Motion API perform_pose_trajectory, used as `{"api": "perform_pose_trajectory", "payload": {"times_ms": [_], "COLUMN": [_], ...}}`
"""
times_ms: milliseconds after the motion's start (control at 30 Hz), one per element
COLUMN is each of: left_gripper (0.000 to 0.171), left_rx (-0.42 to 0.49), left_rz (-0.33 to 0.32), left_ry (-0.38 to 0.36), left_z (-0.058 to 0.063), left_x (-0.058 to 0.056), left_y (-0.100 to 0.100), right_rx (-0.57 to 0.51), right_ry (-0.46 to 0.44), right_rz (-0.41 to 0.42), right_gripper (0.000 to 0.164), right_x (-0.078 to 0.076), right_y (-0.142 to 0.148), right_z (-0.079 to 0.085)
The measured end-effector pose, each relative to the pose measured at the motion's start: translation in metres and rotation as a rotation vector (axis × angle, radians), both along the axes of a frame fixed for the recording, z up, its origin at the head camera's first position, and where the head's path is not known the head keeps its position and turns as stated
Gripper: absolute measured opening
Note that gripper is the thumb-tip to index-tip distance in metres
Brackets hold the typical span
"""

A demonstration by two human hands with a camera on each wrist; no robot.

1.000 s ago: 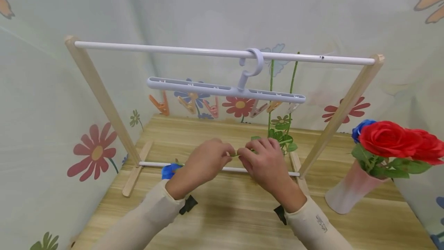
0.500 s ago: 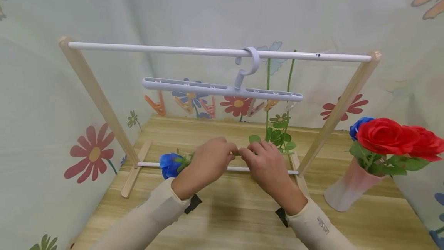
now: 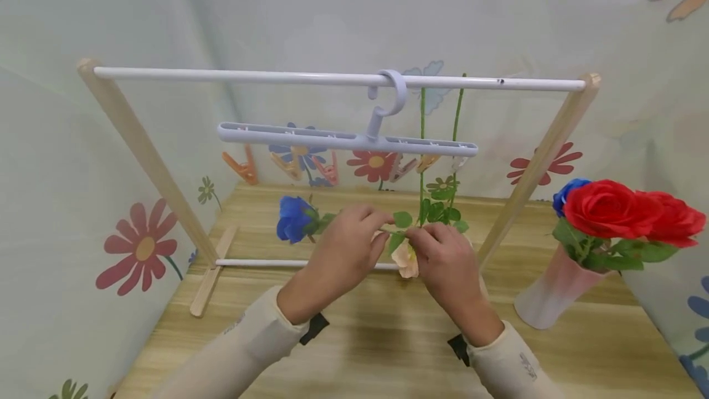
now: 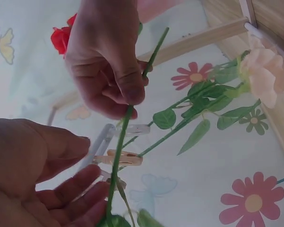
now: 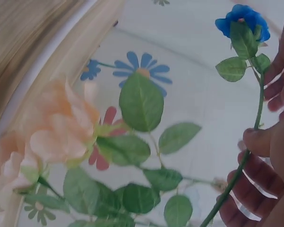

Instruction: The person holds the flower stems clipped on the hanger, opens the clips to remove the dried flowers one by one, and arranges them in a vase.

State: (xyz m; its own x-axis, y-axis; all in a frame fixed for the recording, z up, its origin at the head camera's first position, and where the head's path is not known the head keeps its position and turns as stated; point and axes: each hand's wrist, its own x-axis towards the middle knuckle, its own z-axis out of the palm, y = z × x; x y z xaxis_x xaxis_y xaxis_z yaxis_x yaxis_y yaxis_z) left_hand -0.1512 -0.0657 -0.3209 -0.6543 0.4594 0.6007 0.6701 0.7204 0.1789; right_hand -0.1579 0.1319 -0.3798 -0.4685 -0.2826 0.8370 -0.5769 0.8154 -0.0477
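Note:
An artificial blue rose (image 3: 295, 219) lies nearly sideways in the air, bloom to the left. My right hand (image 3: 445, 257) pinches its green stem (image 4: 119, 146) between thumb and fingers. Nearer the bloom, my left hand (image 3: 349, 245) has thumb and fingers spread apart, its fingertips right at the stem in the left wrist view. Behind the hands, peach roses (image 5: 61, 127) hang bloom down, their stems rising to clips on the lilac hanger (image 3: 310, 136). A yellow clip (image 4: 125, 158) and a clear clip (image 4: 134, 128) overlap those stems.
The hanger hooks over the white top rod (image 3: 249, 77) of a wooden rack (image 3: 135, 140). Orange (image 3: 244, 168) and pink clips (image 3: 328, 171) hang at its left. A pink-white vase (image 3: 559, 291) with red and blue roses stands right on the wooden table (image 3: 388, 350).
The blue rose has come up from near the lower rod to above it. My left fingers have parted at the stem, and my right hand has shifted right, uncovering a peach bloom.

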Motion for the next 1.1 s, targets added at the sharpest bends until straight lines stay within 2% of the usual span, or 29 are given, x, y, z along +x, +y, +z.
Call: {"api": "perform_pose_trajectory", "payload": {"times_ms": [133,233,333,533,633,800,1000,1100], "left_gripper": [0.02,0.019,0.022,0.028,0.028,0.023,0.029,0.035], "left_rx": [0.063,0.081,0.096,0.122,0.139,0.215,0.34,0.417], "left_rz": [-0.048,-0.057,-0.054,-0.056,-0.068,-0.081,-0.081,-0.063], "left_ry": [0.039,0.025,-0.032,-0.182,-0.243,-0.352,-0.366,-0.425], "left_z": [0.001,0.002,0.0,-0.005,-0.008,-0.014,-0.026,-0.03], "left_x": [-0.001,-0.001,-0.002,-0.006,-0.011,-0.028,-0.057,-0.069], "left_y": [0.001,0.003,0.005,0.012,0.015,0.023,0.041,0.049], "right_rx": [-0.084,-0.156,-0.238,-0.369,-0.457,-0.63,-0.848,-0.992], "right_ry": [-0.025,-0.04,-0.051,-0.063,-0.045,-0.008,-0.033,-0.021], "right_rz": [-0.06,-0.125,-0.156,-0.163,-0.163,-0.12,-0.136,-0.069], "right_gripper": [0.008,0.011,0.013,0.011,0.017,0.019,0.015,0.015], "right_x": [0.001,0.002,0.006,0.017,0.024,0.037,0.057,0.067], "right_y": [0.015,0.026,0.035,0.051,0.058,0.069,0.082,0.09], "right_z": [0.001,0.001,-0.001,-0.006,-0.009,-0.011,-0.006,0.0]}}
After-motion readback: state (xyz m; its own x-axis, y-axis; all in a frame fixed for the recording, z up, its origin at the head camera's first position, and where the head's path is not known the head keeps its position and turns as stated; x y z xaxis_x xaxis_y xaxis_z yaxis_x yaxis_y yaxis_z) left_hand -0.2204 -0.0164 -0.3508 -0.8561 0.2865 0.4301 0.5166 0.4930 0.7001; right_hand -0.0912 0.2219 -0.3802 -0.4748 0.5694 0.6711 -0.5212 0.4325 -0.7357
